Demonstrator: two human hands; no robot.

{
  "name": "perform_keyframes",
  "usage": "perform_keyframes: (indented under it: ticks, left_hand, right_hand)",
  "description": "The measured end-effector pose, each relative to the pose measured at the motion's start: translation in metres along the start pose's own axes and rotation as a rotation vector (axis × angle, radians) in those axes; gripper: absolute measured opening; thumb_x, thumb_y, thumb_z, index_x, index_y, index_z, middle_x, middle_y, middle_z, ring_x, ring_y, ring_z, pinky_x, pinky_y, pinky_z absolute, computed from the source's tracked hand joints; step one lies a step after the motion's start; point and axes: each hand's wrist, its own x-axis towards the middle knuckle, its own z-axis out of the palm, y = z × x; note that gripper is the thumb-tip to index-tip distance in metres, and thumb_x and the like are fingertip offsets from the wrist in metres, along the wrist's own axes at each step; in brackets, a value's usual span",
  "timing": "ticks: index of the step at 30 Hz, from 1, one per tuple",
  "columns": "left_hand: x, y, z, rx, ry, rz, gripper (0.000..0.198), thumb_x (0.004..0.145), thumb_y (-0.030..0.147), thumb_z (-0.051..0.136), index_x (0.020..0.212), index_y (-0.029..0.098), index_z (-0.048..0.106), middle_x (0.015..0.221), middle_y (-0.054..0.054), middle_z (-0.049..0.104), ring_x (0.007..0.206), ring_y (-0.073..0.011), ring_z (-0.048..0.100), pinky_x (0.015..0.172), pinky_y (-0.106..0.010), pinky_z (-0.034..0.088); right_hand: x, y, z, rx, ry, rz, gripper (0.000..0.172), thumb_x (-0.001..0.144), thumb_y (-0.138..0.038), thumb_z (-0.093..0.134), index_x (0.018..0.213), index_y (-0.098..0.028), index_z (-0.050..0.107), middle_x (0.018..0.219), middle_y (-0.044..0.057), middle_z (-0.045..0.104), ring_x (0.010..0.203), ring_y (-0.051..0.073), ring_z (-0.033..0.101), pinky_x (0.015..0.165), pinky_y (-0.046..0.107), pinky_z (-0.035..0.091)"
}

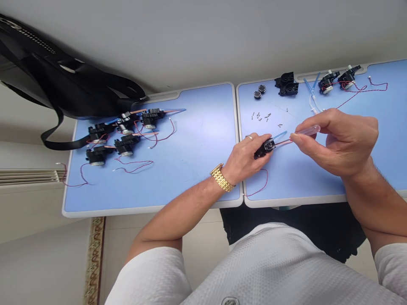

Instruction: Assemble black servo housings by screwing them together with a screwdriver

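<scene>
My left hand [249,157] is closed around a small black pump-like assembly [269,145], pressing it near the table top. A blue tube [280,135] and a pinkish tube stick out from it, and a twisted red-and-black wire [266,180] trails below. Between the thumb and fingers of my right hand [341,137] is a screwdriver [309,131] with a clear pinkish handle. Its shaft points left, and the tip meets the black assembly's right side. Several small screws [259,116] lie loose on the table beyond my left hand.
Black housings [287,84] and two small round parts [259,92] lie toward the wall. Two finished-looking assemblies [337,79] with wires sit at the far right. More black assemblies [125,145] are grouped on the left table [197,169], beside a black bag [63,80].
</scene>
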Motion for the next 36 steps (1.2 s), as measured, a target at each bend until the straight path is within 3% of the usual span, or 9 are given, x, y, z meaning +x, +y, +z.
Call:
perform_keyframes:
  ticks: [10, 22, 29, 36]
  left_hand:
    - [0.0012, 0.0009, -0.0025, -0.009, 0.011, -0.027, 0.038, 0.111, 0.032, 0.073, 0.146, 0.02, 0.073, 0.108, -0.006, 0.08, 0.093, -0.0198, 0.074, 0.088, -0.035, 0.061]
    - [0.0013, 0.0007, -0.0023, -0.023, 0.024, -0.042, 0.038, 0.11, 0.031, 0.073, 0.146, 0.02, 0.074, 0.106, -0.005, 0.08, 0.09, -0.0191, 0.073, 0.087, -0.034, 0.061]
    - [0.0019, 0.0012, -0.0034, -0.032, 0.018, -0.076, 0.039, 0.108, 0.03, 0.075, 0.145, 0.021, 0.074, 0.104, -0.005, 0.081, 0.088, -0.0192, 0.072, 0.086, -0.035, 0.061]
    - [0.0019, 0.0015, -0.0035, -0.035, 0.021, -0.079, 0.039, 0.108, 0.031, 0.075, 0.145, 0.021, 0.075, 0.105, -0.005, 0.08, 0.089, -0.0195, 0.072, 0.086, -0.035, 0.061]
  right_hand:
    - [-0.0008, -0.0043, -0.002, -0.071, -0.009, 0.021, 0.017, 0.1, -0.03, 0.085, 0.089, -0.037, 0.075, 0.079, -0.01, 0.083, 0.051, 0.016, 0.067, 0.047, 0.038, 0.049]
    - [-0.0013, -0.0002, -0.0008, -0.026, 0.015, -0.03, 0.016, 0.096, -0.025, 0.089, 0.091, -0.033, 0.076, 0.08, -0.009, 0.082, 0.051, 0.013, 0.064, 0.046, 0.035, 0.046]
    - [-0.0008, -0.0075, -0.0058, -0.045, -0.039, 0.057, 0.017, 0.103, -0.025, 0.082, 0.096, -0.04, 0.079, 0.081, -0.01, 0.082, 0.056, 0.018, 0.071, 0.054, 0.039, 0.053]
    - [0.0017, -0.0057, -0.0059, -0.082, -0.037, 0.057, 0.016, 0.103, -0.026, 0.081, 0.093, -0.037, 0.076, 0.076, -0.009, 0.08, 0.054, 0.017, 0.07, 0.052, 0.038, 0.055]
